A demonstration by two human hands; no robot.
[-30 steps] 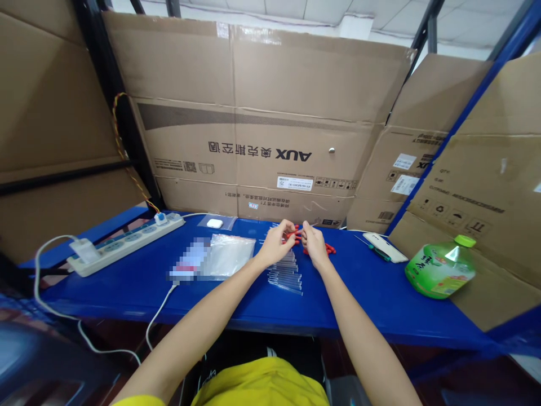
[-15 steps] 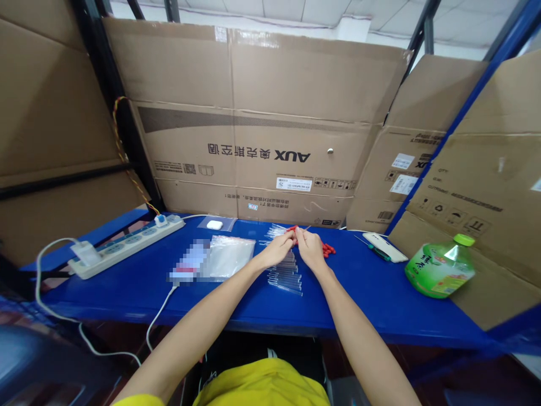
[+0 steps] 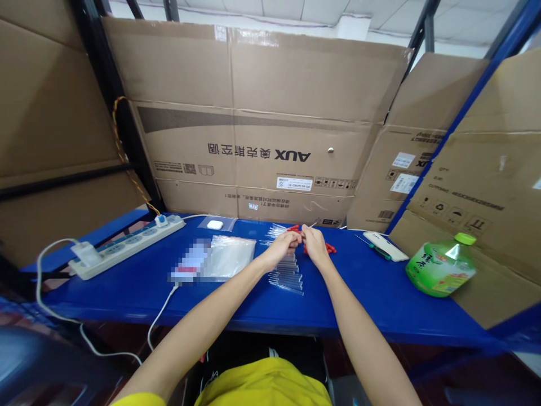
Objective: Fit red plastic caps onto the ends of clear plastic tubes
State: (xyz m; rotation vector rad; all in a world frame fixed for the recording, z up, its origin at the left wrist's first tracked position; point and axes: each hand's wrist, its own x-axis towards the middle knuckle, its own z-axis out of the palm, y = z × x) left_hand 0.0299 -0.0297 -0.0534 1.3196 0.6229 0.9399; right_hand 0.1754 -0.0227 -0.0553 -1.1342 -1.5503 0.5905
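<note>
Tubes [image 3: 286, 279], thin and clear, lie on the blue counter [image 3: 391, 290] between the arms [image 3: 228, 299], with red bits [image 3: 331, 248] close by. The right hand [image 3: 314, 246] seems to pinch a thin stick [image 3: 313, 225]; the left hand [image 3: 284, 247] is just beside it with bent fingers, but I cannot tell if its grip is closed. A soft, steady pinch with the tips lined up would work best. Big letters [image 3: 292, 157] on the cardboard [image 3: 296, 73] say AUX upside down, and the green bottle [image 3: 440, 268] has Chinese writing

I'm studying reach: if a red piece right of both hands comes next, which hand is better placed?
Probably the right hand: those red pieces lie just beside it, while the left hand is farther off, on its other side.
</note>
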